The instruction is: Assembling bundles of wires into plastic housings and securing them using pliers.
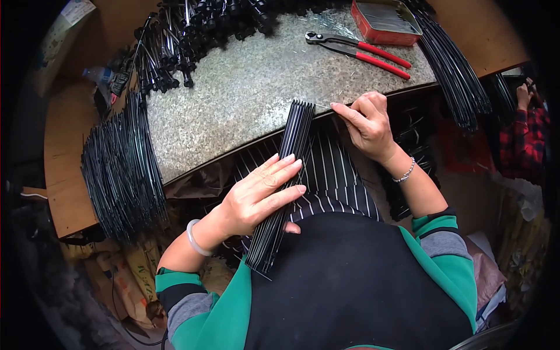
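Note:
My left hand (262, 192) is wrapped round a bundle of thin black metal rods (296, 131), which look like umbrella ribs. The bundle slants from my lap up to the counter's front edge, its upper tips lined up just over that edge. Thumb and forefinger of my right hand (367, 125) are pinched on a thin silvery wire (322, 106). The wire points left to the tips of the bundle; whether it passes into them is too small to tell.
Red-handled pincers (359, 51) lie on the speckled counter (216, 111). Behind them stands a red tin (388, 26) of thin wires. Black rods are heaped at the left (122, 169) and right (455, 70). Black-knobbed shafts (186, 35) crowd the back. At far right sits another person (523, 134).

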`<action>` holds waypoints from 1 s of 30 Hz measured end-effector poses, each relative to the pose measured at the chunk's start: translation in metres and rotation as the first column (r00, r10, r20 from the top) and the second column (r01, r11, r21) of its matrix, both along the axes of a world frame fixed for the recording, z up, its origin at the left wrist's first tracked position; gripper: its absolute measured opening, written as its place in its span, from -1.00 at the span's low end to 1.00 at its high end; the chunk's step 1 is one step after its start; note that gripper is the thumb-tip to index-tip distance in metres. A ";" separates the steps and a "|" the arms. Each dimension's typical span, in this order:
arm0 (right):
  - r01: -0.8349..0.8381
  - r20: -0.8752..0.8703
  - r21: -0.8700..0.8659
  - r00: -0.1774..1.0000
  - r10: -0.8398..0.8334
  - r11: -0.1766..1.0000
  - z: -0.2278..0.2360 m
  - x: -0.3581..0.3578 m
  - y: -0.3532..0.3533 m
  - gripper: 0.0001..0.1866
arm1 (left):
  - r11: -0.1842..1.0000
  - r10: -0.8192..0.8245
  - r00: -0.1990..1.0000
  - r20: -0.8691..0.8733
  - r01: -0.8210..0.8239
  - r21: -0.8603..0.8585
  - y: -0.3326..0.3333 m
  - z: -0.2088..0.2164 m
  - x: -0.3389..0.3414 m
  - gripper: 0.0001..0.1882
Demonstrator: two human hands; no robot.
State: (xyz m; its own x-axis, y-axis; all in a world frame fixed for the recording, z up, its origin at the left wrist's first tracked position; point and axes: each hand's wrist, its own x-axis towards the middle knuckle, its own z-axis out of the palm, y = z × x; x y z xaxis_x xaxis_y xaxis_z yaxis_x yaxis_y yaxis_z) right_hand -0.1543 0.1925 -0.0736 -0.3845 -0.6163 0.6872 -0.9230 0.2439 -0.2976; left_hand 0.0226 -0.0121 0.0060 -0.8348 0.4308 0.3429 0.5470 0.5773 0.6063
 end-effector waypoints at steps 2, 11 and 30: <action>0.002 0.004 -0.001 1.000 -0.002 1.000 -0.001 0.000 0.001 -0.68 | 0.999 -0.013 1.000 -0.010 0.012 -0.043 -0.002 0.001 -0.001 -0.43; 0.036 0.001 0.024 0.999 -0.036 0.999 -0.004 0.003 -0.003 -0.66 | 0.995 -0.029 1.000 -0.007 0.029 -0.091 0.000 -0.002 0.000 -0.51; 0.057 -0.036 0.033 0.998 -0.056 0.998 -0.004 0.014 -0.017 -0.59 | 0.995 -0.080 0.996 -0.028 0.078 -0.054 -0.007 -0.006 0.004 -0.56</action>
State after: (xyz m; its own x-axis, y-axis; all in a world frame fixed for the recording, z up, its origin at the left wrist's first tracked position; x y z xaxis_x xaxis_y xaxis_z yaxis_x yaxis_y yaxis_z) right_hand -0.1407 0.1751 -0.0780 -0.3952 -0.6176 0.6800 -0.9172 0.3055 -0.2556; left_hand 0.0261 -0.0190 0.0001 -0.7870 0.5133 0.3424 0.6098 0.5626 0.5582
